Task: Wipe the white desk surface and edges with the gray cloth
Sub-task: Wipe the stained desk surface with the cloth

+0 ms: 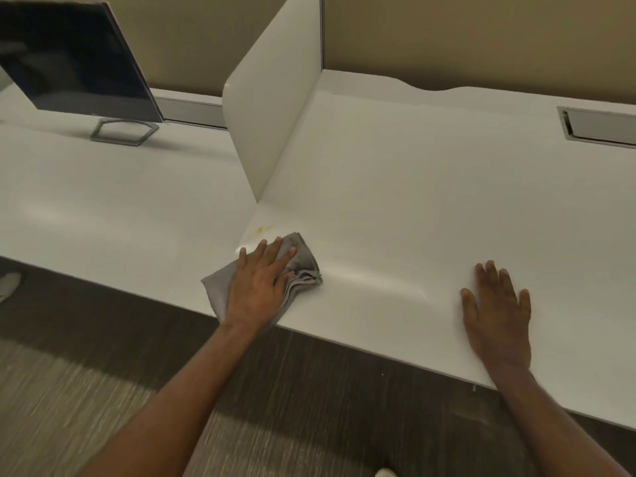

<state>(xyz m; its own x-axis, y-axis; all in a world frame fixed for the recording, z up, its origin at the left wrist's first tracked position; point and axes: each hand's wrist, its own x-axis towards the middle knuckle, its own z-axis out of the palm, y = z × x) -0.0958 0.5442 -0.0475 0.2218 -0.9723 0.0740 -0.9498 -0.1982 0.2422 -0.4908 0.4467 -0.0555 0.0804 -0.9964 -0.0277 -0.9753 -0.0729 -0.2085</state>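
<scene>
A dark monitor (74, 60) stands at the upper left of the frame on the white desk (413, 187). At lower centre the left hand (260, 287) presses flat, fingers spread, on the folded gray cloth (303, 263) at the desk's front edge, just below a yellowish stain (258, 230) near the white divider panel (272, 108). At right the right hand (495, 315) rests palm down, fingers straight, on bare desk.

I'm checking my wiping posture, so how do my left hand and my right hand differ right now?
The left hand presses flat on the gray cloth; the right hand lies flat on the bare white desk. The left hand is near the divider panel and a yellowish stain; the right hand is farther from both. Both hands have straight fingers and are near the front edge.
</scene>
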